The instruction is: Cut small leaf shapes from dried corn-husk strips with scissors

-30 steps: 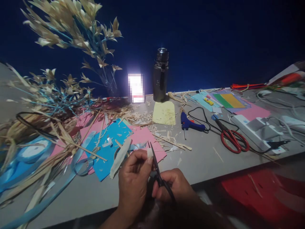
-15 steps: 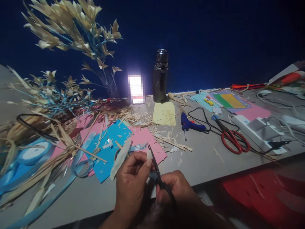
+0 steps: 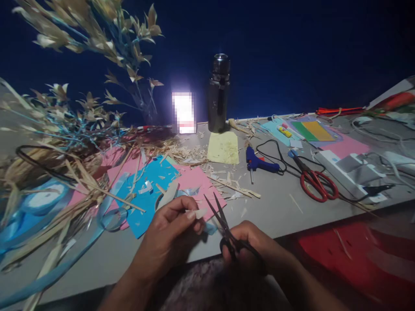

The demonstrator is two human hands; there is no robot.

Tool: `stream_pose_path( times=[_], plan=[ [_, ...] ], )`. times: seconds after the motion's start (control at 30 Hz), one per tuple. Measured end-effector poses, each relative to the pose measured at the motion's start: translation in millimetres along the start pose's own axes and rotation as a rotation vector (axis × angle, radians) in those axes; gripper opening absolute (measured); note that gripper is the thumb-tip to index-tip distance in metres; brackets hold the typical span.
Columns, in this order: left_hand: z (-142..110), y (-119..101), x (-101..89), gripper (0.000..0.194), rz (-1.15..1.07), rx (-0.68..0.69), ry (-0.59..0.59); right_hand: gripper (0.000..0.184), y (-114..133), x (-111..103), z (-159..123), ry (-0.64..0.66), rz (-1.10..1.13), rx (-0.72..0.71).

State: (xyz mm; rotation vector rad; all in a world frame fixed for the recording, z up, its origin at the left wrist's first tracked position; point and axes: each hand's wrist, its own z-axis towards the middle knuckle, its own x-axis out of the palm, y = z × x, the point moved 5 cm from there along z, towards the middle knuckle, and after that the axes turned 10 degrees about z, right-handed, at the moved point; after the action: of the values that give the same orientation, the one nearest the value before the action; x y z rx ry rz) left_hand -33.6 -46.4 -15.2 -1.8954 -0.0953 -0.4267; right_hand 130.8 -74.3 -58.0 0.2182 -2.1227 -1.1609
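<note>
Between the thumb and fingers of my left hand [image 3: 177, 220] is a pale strip of dried husk [image 3: 200, 213], its cut tip pointing right. Another part of pale husk [image 3: 167, 196] shows behind that hand; whether the two are one piece I cannot tell. My right hand [image 3: 248, 242] has its fingers in the handles of black scissors [image 3: 224, 224]. Their blades are spread apart, point away from me and stand just right of the strip without touching it. Under the hands lie pink paper [image 3: 202, 183] and blue paper [image 3: 134, 222] with scraps on them.
A blue glue gun [image 3: 259, 163], red-handled scissors [image 3: 316, 183] and a power strip [image 3: 343, 170] lie to the right. A dark flask [image 3: 218, 101] stands at the back beside a glowing screen [image 3: 183, 112]. Blue ribbon [image 3: 48, 196] and dried-husk flowers [image 3: 87, 108] fill the left.
The scissors have moved right, off the husk strip, and their blades have opened. My left hand has turned, so the strip now points right instead of up. The view has shifted slightly.
</note>
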Motion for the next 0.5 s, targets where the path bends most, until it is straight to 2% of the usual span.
stream_pose_path(
  times=[0.07,0.2,0.5],
  plan=[
    [0.6,-0.7,-0.2,0.015,-0.044,-0.015,0.067,0.057,-0.5,-2.3,-2.6,0.063,-0.011,0.039],
    [1.7,0.4,-0.2,0.013,-0.099,-0.032,0.122,0.055,-3.5,-2.1,-3.7,0.123,0.024,0.111],
    [1.5,-2.0,4.7,0.013,-0.136,-0.092,0.119,0.033,-2.9,-1.6,-5.6,0.08,0.012,0.207]
  ],
)
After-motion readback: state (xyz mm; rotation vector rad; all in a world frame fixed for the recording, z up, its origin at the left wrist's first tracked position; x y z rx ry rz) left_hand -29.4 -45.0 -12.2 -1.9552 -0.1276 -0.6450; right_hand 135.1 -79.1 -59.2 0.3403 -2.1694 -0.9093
